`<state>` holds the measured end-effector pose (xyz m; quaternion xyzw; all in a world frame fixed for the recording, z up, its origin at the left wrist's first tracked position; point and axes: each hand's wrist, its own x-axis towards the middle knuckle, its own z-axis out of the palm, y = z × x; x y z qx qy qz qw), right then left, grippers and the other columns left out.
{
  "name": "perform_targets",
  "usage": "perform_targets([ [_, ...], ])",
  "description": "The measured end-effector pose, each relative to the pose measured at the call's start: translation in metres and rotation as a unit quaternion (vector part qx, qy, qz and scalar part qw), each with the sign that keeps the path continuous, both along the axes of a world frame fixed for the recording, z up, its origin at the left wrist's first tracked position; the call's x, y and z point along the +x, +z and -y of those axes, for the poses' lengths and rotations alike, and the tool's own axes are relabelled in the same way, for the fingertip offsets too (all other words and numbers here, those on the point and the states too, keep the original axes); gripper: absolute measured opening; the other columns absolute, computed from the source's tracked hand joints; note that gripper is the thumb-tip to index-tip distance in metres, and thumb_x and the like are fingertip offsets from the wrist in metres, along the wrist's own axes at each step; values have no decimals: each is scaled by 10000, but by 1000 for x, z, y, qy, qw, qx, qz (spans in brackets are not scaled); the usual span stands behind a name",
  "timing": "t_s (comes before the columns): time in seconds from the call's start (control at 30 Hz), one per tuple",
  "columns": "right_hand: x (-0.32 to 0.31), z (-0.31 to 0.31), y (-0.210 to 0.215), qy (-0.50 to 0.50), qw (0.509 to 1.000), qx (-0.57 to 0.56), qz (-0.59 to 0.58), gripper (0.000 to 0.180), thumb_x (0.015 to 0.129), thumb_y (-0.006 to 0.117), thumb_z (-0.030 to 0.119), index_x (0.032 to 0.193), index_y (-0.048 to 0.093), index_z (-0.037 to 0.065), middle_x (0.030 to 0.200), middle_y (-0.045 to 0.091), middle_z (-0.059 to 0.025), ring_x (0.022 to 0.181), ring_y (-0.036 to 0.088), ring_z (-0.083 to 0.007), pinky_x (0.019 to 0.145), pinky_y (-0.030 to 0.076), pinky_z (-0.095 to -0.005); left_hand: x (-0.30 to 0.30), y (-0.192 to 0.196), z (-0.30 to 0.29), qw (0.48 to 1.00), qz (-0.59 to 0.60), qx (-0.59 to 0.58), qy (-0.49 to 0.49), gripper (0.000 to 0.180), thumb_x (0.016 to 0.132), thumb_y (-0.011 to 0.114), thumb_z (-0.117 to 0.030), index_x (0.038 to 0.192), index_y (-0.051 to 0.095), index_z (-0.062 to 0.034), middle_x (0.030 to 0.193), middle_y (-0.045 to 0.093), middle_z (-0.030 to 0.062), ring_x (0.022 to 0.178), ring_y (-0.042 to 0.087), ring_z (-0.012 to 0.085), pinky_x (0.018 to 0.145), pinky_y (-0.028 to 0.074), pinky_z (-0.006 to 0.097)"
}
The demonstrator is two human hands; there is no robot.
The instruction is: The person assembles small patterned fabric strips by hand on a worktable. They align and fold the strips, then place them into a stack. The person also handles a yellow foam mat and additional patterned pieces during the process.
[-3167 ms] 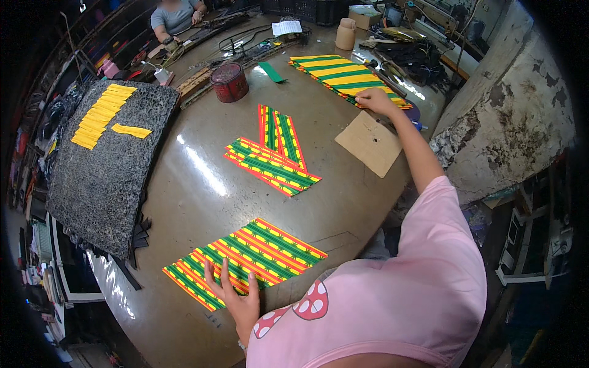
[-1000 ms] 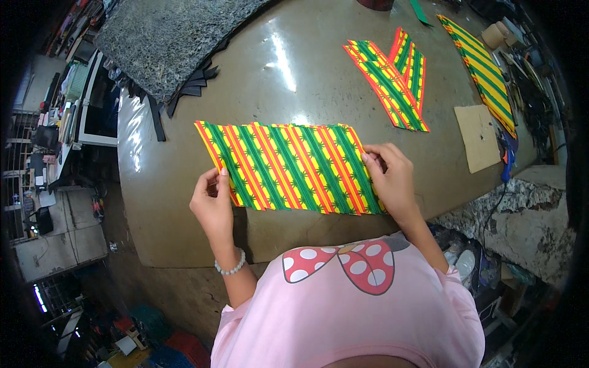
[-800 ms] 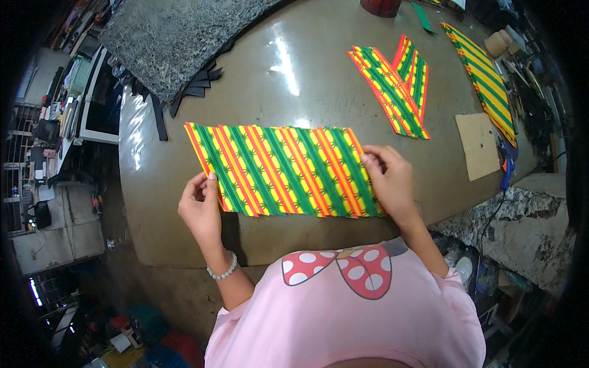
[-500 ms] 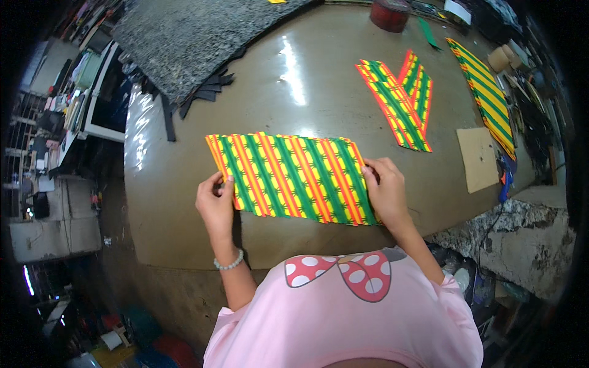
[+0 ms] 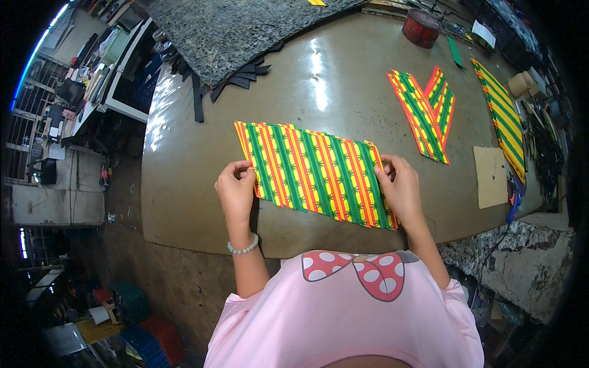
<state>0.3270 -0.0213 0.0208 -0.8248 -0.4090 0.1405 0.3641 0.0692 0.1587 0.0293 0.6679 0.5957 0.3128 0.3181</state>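
Observation:
Between my two hands is a slanted stack of striped fabric pieces (image 5: 319,175) in green, yellow and red-orange, with small dark leaf shapes. Its layers are slightly fanned at the upper and left edges. My left hand (image 5: 236,187) pinches the stack's left edge between thumb and fingers. At the right edge, my right hand (image 5: 399,187) has its thumb on top and its fingers curled against the side. A beaded bracelet (image 5: 244,245) circles my left wrist. Farther right, two groups of matching strips, a longer one (image 5: 420,116) and a shorter one (image 5: 443,101), overlap in a V on the brown table (image 5: 184,202).
A speckled grey slab (image 5: 239,37) covers the far left, with black strips (image 5: 245,76) at its edge. A red tin (image 5: 421,29) stands at the back. On the right lie a green-yellow striped piece (image 5: 500,113), tan cardboard (image 5: 491,178) and a blue-handled tool (image 5: 514,205).
The view has shifted, so the table's things sit more to the right. The stack has tilted, its left end now farther from me, with both hands still at its edges.

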Motion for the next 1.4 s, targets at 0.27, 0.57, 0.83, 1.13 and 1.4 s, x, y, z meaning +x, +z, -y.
perform_targets([
  [0.27, -6, 2, 18, -16, 994, 82, -64, 168, 916, 651, 121, 1014, 659, -15, 803, 684, -122, 666, 640, -236, 654, 513, -345, -1, 30, 14, 988, 146, 42, 2, 142, 837, 655, 56, 979, 645, 55, 866, 659, 31, 737, 571, 41, 665, 491, 189],
  [0.57, 9, -15, 0, -25, 984, 27, -174, 195, 930, 654, 144, 992, 678, -39, 765, 705, -123, 655, 654, -141, 614, 511, -296, -25, 12, -10, 980, 191, -48, -36, 152, 844, 664, 66, 987, 622, 37, 873, 639, 29, 746, 567, 50, 675, 475, 194],
  [0.83, 12, -16, -3, -6, 994, 33, -103, 190, 919, 653, 146, 943, 681, -40, 690, 660, -132, 589, 630, -202, 587, 496, -337, -37, -19, -26, 981, 150, -105, -61, 194, 834, 682, 41, 1020, 631, 56, 913, 651, 49, 761, 592, 68, 739, 521, 210],
  [1.13, -4, -1, -3, 51, 996, 24, 75, 275, 840, 720, 149, 1040, 648, -24, 1015, 560, -187, 999, 552, -377, 886, 455, -446, -33, -21, -20, 994, 78, -68, -37, 320, 833, 686, 44, 1150, 639, 56, 961, 638, 45, 755, 564, 60, 716, 497, 206],
  [1.4, 9, -16, 10, 123, 971, -24, -202, 253, 836, 677, 97, 1031, 573, -26, 996, 643, -239, 956, 626, -393, 847, 489, -458, -28, -22, -26, 977, 167, -117, -56, 304, 868, 662, 58, 1167, 608, 82, 1017, 619, 61, 765, 499, 52, 722, 452, 193],
])
